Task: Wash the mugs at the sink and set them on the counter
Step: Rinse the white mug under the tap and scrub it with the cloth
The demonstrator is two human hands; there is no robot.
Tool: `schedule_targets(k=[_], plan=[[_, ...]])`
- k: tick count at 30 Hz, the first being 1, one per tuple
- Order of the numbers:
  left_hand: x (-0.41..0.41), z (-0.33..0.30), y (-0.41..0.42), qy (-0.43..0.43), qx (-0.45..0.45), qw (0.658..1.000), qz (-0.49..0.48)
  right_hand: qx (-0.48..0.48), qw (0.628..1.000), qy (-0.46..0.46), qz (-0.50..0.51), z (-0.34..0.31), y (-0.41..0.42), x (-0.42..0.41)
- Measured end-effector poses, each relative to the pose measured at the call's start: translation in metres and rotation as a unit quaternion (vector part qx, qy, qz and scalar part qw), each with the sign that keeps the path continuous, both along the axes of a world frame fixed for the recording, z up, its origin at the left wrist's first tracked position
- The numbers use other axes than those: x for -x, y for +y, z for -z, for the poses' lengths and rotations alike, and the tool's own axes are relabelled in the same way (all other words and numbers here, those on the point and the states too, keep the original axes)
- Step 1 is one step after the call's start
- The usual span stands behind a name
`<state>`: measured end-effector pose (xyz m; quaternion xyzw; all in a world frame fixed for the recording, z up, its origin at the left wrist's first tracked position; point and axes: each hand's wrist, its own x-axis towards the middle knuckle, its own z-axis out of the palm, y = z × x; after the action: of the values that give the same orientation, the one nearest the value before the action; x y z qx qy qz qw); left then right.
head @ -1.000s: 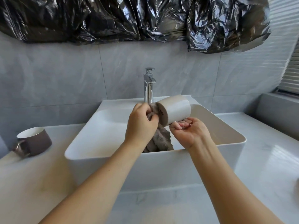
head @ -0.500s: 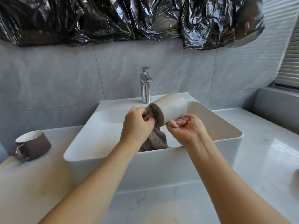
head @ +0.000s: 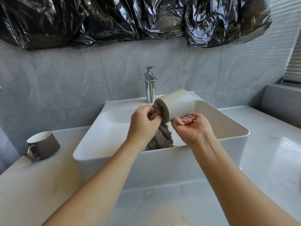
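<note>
Now — cloth (head: 160, 137) against white mug (head: 177, 105)

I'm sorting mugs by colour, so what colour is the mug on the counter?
Brown outside, white inside: the mug, seen in the head view.

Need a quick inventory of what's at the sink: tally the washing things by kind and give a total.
Mugs: 2, a white mug held over the sink and a brown mug on the counter
Cloths: 1, a brown cloth
Taps: 1, a chrome tap
Sinks: 1, a white sink
Total: 5
</note>
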<state>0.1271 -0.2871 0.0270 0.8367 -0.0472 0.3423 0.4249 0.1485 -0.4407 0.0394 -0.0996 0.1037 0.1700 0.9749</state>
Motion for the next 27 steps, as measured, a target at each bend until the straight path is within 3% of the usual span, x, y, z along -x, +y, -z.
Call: schedule_targets(k=[2, 4, 8, 10, 15, 19, 21, 23, 27], plan=[[0.012, -0.006, -0.003, 0.061, 0.005, 0.994, 0.094, -0.02, 1.0, 0.013, 0.013, -0.008, -0.005, 0.005], [0.028, -0.021, -0.008, 0.066, 0.067, 0.984, 0.154, -0.026, 0.999, 0.02, 0.026, -0.021, -0.01, 0.012], [0.064, -0.073, -0.013, -0.024, 0.243, 0.96, 0.134, -0.015, 0.999, 0.005, 0.03, -0.05, -0.013, 0.036], [0.084, -0.093, -0.009, -0.054, 0.264, 0.954, 0.129, -0.014, 0.999, -0.007, 0.03, -0.062, -0.015, 0.051], [0.137, -0.06, 0.008, -0.05, 0.096, 0.991, 0.084, 0.012, 0.999, -0.025, 0.039, -0.079, -0.027, 0.094], [0.168, 0.026, 0.012, 0.084, -0.004, 0.995, 0.05, 0.051, 0.998, -0.016, 0.043, -0.069, -0.037, 0.128], [0.179, 0.061, 0.012, 0.202, -0.118, 0.969, 0.076, 0.079, 0.996, -0.013, 0.04, -0.057, -0.042, 0.143], [0.187, 0.07, 0.009, 0.305, -0.248, 0.916, 0.079, 0.11, 0.993, -0.022, 0.032, -0.045, -0.048, 0.155], [0.202, 0.024, -0.008, 0.441, -0.367, 0.819, -0.003, 0.173, 0.983, -0.044, 0.036, -0.026, -0.064, 0.17]])
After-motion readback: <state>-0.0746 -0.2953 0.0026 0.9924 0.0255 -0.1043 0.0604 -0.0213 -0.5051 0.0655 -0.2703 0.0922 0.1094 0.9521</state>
